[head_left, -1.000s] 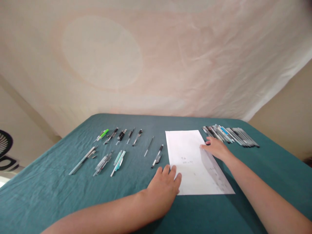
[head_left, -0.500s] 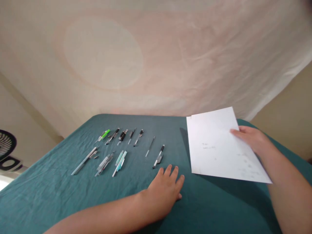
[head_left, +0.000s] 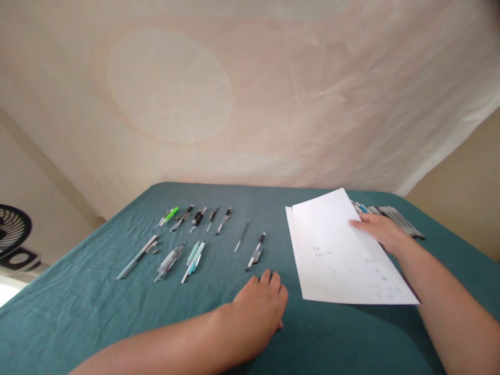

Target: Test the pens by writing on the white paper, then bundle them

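My right hand (head_left: pixel 380 232) grips white paper sheets (head_left: pixel 332 245) by their right edge, thumb on top. Two corners show at the paper's far left, and faint marks run across its face. The sheets hang tilted over the cloth and cast a shadow. My left hand (head_left: pixel 262 304) rests palm down on the cloth with its fingers loosely bent and nothing seen in them. Just beyond its fingertips lies a clear pen with a black grip (head_left: pixel 255 252), its cap beside it. A thin refill (head_left: pixel 242 235) lies farther back.
Taken-apart pens lie in two rows at left, among them a green one (head_left: pixel 169 215), a turquoise one (head_left: pixel 194 260) and a long whitish one (head_left: pixel 137 257). A row of pens (head_left: pixel 396 220) lies behind my right hand. A fan (head_left: pixel 13 234) stands beyond the table's left side.
My right hand has moved the sheets left and nearer me, uncovering the row of pens behind. The fingers of my left hand have drawn closer together and it has shifted slightly toward me.
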A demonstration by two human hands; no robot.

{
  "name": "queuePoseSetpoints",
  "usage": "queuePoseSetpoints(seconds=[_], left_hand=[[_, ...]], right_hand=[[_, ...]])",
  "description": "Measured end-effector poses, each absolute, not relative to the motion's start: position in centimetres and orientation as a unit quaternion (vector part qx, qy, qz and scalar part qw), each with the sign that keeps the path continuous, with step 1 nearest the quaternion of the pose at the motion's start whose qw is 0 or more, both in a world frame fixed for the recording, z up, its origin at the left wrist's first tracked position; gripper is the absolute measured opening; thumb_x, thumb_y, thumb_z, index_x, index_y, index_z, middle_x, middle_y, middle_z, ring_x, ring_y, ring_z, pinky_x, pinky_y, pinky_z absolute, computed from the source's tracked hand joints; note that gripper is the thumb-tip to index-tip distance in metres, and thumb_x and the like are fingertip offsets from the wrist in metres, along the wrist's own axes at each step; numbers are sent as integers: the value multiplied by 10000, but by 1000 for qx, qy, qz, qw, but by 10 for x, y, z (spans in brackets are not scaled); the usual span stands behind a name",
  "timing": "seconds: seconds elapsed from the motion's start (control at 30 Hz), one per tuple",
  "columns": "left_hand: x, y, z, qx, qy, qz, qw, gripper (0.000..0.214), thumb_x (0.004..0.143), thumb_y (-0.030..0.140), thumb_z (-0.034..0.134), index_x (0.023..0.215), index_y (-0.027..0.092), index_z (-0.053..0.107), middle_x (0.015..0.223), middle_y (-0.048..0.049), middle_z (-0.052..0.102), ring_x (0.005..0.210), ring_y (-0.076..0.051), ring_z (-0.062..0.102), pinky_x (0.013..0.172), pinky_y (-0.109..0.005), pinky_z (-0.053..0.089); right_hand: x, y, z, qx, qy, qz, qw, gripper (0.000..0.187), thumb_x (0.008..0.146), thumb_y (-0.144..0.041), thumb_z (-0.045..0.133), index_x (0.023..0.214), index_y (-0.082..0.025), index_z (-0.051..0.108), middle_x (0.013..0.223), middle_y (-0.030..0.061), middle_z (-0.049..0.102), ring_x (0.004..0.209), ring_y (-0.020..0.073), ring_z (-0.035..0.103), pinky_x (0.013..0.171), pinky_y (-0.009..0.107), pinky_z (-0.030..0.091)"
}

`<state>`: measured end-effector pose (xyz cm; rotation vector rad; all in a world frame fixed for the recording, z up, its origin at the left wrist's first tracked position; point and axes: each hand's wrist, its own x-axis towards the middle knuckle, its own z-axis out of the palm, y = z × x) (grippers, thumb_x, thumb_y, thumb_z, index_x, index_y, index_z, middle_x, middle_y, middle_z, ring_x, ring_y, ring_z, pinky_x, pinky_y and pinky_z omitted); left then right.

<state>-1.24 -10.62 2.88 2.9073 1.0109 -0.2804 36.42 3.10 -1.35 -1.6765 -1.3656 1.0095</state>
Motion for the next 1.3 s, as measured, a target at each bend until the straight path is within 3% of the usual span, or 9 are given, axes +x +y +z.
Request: queuePoseSetpoints(seconds=[0.1,0.23,0.3,0.4,0.5,0.6,0.73,0.9,1.3], left_hand=[[-10,-109,38,937,334,-103,31,463,851,333,544,1225,66,487,1319,-244,453,1227,-345,424,917,-438,437],[-7,-110,54,929,344,-129,50,382,844,300,555,1153,77,539,1219,-222,528,1136,-325,499,882,-427,459],[-6,-109,59,925,347,-143,59,346,838,293,562,1115,85,560,1171,-207,555,1085,-312,529,862,-419,469],[-6,-109,57,926,346,-146,49,366,840,304,558,1129,80,550,1194,-217,541,1103,-322,518,862,-422,466],[-7,-111,48,931,338,-137,22,431,845,326,546,1183,60,514,1267,-251,483,1156,-350,480,858,-432,460],[-7,-112,41,934,335,-123,5,363,837,320,553,1110,80,552,1151,-216,555,1062,-329,532,797,-415,475],[-8,-95,35,910,404,-79,-37,137,848,224,521,923,126,581,915,-139,587,871,-277,576,680,-360,469],[-24,-54,29,853,520,-54,2,202,859,214,496,1053,157,491,975,-123,597,851,-236,614,688,-311,468],[-29,-24,6,827,556,21,80,151,904,240,381,1011,171,464,916,-106,659,843,-238,643,705,-308,457]], right_hand=[[346,30,-20,-635,-508,474,337,397,691,-414,683,978,-142,644,713,65,698,535,178,626,442,250,453],[338,30,-30,-623,-584,438,283,407,741,-458,616,988,-136,635,622,15,632,425,97,479,353,185,270],[338,32,-33,-641,-621,359,272,405,761,-446,586,1025,-141,620,690,34,648,492,116,517,402,200,331],[335,34,-32,-694,-654,116,278,447,760,-408,579,1132,-161,570,878,83,660,746,205,605,613,294,470],[317,32,-31,-647,-713,-25,269,449,804,-404,528,1198,-189,531,1060,103,624,996,264,572,840,394,466],[293,26,-36,-549,-798,-31,247,427,870,-425,448,1239,-220,513,1232,91,554,1161,251,490,1003,407,382],[278,23,-52,-523,-826,-35,208,455,883,-447,431,1275,-227,501,1314,101,504,1215,267,456,1009,438,380],[282,25,-60,-521,-830,-44,194,414,883,-416,442,1245,-240,536,1298,96,529,1187,271,488,972,449,411],[284,26,-62,-521,-829,-46,200,388,893,-383,431,1235,-239,540,1283,85,541,1180,257,494,969,441,414]])
